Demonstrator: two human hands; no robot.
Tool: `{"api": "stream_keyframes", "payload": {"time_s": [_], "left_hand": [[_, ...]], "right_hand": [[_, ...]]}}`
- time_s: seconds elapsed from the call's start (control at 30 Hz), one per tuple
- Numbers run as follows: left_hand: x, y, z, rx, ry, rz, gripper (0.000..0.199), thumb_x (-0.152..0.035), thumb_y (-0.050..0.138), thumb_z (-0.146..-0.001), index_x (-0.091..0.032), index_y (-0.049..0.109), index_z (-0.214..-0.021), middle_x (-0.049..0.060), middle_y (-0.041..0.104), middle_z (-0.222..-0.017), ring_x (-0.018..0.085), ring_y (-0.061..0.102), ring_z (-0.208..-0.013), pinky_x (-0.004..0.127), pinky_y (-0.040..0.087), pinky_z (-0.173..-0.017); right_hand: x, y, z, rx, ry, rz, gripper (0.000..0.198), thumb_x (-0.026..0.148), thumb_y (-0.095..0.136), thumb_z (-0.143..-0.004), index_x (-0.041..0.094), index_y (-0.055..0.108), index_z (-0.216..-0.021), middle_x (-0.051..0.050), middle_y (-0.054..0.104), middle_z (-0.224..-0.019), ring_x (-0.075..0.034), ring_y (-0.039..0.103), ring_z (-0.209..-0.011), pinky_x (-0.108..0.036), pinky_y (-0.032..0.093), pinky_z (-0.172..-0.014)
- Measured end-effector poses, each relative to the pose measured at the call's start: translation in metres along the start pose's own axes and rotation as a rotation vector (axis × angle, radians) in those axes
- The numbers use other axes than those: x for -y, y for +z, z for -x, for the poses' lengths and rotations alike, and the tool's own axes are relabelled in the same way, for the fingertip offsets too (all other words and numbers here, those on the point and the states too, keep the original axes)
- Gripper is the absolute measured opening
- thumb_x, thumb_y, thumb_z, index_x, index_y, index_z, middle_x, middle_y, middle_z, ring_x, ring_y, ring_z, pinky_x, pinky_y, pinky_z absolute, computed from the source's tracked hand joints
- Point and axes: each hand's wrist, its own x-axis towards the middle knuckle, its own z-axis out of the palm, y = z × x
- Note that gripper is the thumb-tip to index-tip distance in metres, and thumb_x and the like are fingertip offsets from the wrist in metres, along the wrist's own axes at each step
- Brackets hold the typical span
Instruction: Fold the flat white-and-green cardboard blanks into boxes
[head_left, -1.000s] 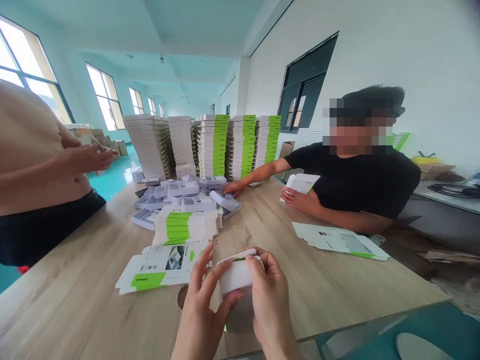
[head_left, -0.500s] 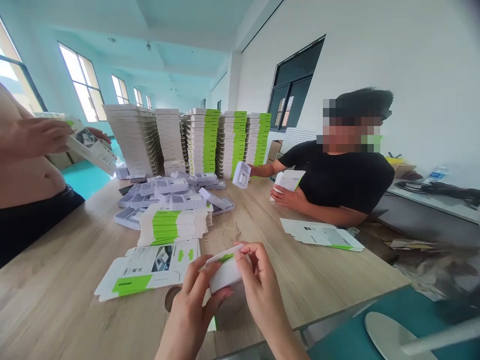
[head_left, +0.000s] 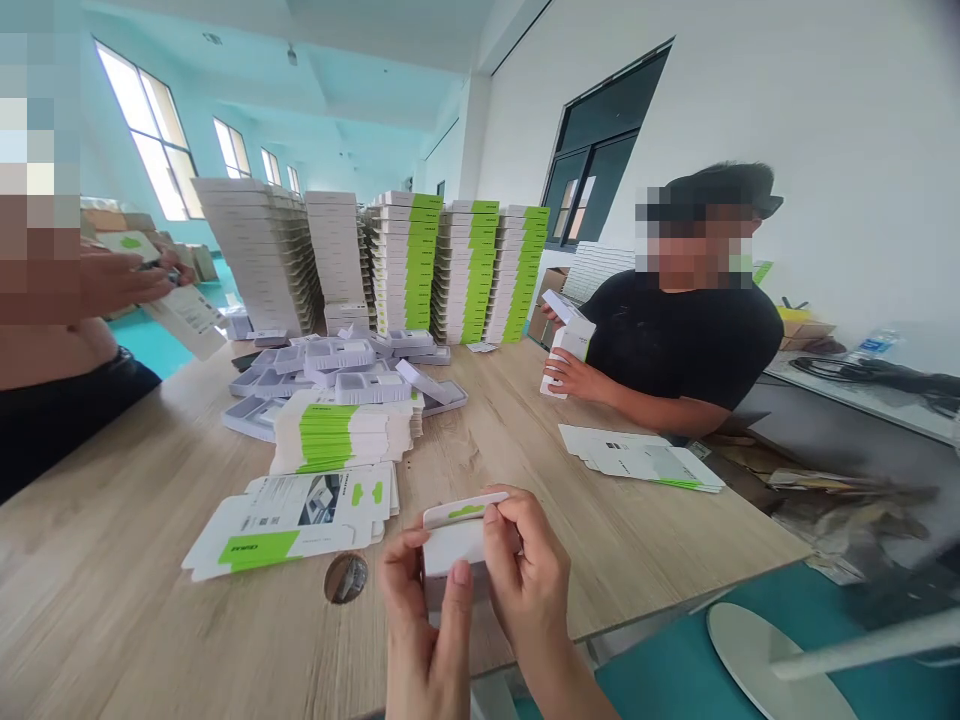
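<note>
Fingers [head_left: 458, 595]: clamped on a white box [head_left: 450, 550] — left hand [head_left: 421, 625] at its left side, right hand [head_left: 531, 570] at its right.
White box: held at lower centre of the frame, with a green-marked flap [head_left: 487, 499] along the top.
Flat cartons [head_left: 277, 520]: lying at lower left, beside a round hole [head_left: 346, 579] in the table [head_left: 495, 430].
Pale trays [head_left: 330, 355]: heaped left of centre — before tall box stacks [head_left: 420, 265].

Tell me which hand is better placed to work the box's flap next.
Probably the right hand: its thumb and fingers are already at the right end of the flap. The left hand has its thumb lower, on the box, better for steadying.
</note>
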Motion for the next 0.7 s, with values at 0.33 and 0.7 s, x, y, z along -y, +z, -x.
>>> {"api": "stream_keyframes", "payload": {"time_s": [0.33, 0.7], "left_hand": [[-0.033, 0.008, -0.004, 0.003, -0.253, -0.043, 0.035, -0.059, 0.045, -0.101, -0.025, 0.055, -0.101, 0.000, 0.068, -0.082, 0.018, 0.064, -0.070, 0.027, 0.052, -0.065], [-0.022, -0.002, -0.012, 0.119, -0.253, -0.016, 0.028, -0.052, 0.052, -0.099, -0.025, 0.057, -0.093, 0.000, 0.065, -0.083, 0.017, 0.060, -0.073, 0.024, 0.051, -0.066]], "right_hand": [[-0.009, 0.013, 0.031, -0.121, 0.337, -0.289, 0.019, 0.040, 0.051, -0.097, 0.027, 0.047, -0.111, -0.009, 0.064, -0.113, -0.021, 0.065, -0.091, -0.034, 0.054, -0.074], [0.020, 0.004, 0.021, -0.038, 0.671, -0.309, 0.023, 0.049, 0.053, -0.085, 0.027, 0.055, -0.089, -0.001, 0.068, -0.074, -0.023, 0.063, -0.065, -0.032, 0.049, -0.056]]}}
